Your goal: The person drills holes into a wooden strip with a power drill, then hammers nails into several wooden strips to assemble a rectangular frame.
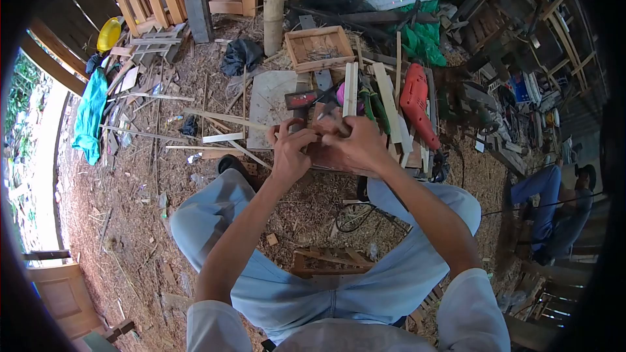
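Both my hands work close together over a small wooden work surface between my knees. My left hand has its fingers curled in a pinch; what they hold is hidden. My right hand is closed around a blurred hammer-like tool with a greyish head, which points up and left. Just beyond my left hand lies a red and dark block-shaped object. Pale wood strips stand past my right fingers, beside a green object. Farther right rests a red power tool.
A shallow wooden box with thin metal pieces sits ahead, behind a grey board. Wood shavings and offcuts cover the ground. A black bag lies front left, a cable between my legs. Another person sits at the right.
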A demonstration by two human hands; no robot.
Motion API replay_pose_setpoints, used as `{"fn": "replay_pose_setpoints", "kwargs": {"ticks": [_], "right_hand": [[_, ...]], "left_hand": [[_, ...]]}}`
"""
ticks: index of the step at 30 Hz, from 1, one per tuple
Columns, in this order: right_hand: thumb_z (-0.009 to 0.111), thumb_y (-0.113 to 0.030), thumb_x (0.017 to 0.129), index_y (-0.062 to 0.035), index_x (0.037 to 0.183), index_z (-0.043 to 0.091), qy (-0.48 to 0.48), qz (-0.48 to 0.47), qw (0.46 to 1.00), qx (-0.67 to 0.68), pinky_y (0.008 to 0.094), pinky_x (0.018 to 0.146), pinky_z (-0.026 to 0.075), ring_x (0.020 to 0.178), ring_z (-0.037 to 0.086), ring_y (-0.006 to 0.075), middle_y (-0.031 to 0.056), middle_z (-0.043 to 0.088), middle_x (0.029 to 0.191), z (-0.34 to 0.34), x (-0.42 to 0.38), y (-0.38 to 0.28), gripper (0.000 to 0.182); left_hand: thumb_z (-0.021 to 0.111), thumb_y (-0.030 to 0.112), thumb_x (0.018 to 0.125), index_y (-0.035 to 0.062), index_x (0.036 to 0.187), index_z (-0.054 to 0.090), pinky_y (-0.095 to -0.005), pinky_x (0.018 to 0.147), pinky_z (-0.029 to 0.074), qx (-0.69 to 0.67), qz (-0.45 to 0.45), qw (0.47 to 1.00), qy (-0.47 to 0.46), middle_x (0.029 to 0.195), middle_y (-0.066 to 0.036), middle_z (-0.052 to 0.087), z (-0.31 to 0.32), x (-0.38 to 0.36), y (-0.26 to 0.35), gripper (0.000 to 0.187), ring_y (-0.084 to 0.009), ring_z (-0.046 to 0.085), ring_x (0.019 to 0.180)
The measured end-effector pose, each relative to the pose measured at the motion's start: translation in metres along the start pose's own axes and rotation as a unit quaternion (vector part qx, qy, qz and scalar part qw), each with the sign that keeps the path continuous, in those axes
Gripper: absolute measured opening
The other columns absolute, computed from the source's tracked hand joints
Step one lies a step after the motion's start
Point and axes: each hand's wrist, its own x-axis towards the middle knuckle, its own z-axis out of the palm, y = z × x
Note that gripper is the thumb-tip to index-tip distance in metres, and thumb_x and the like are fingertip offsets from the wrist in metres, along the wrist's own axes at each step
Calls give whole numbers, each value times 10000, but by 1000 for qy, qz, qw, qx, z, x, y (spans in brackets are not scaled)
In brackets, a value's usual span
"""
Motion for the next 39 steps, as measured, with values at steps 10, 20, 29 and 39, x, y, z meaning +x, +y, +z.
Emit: {"fn": "replay_pose_setpoints", "kwargs": {"ticks": [10,20,29,39], "right_hand": [[520,-330,954,-8,1082,492,57,-17,997,41,388,533,423,531,524,264,106,533,647,-3,-73,3,348],[455,-159,965,-11,1180,366,8,-58,995,-86,531,562,454,587,594,454,219,585,607,9,-86,-7,276],[461,-145,954,1,1210,357,2,-48,995,-88,514,512,466,596,614,443,257,591,621,8,-81,-14,313],[474,-148,948,-1,1190,364,29,-69,991,-109,514,510,465,614,613,437,249,601,656,12,-85,-8,303]], "left_hand": [[733,110,633,169,853,700,-452,937,229,-23,-2,999,-29,921,62,685,2,1,-3,230,-244,485,1119],[742,141,695,127,888,720,-471,967,198,-37,-34,998,-22,860,41,718,3,0,-2,194,-207,463,1129],[677,13,605,134,829,709,-459,957,217,-22,-8,1000,3,847,42,695,6,-2,-3,256,-219,473,1122],[732,91,640,163,850,721,-442,958,220,-59,-42,997,6,761,47,694,6,-2,-3,223,-207,485,1111]]}}
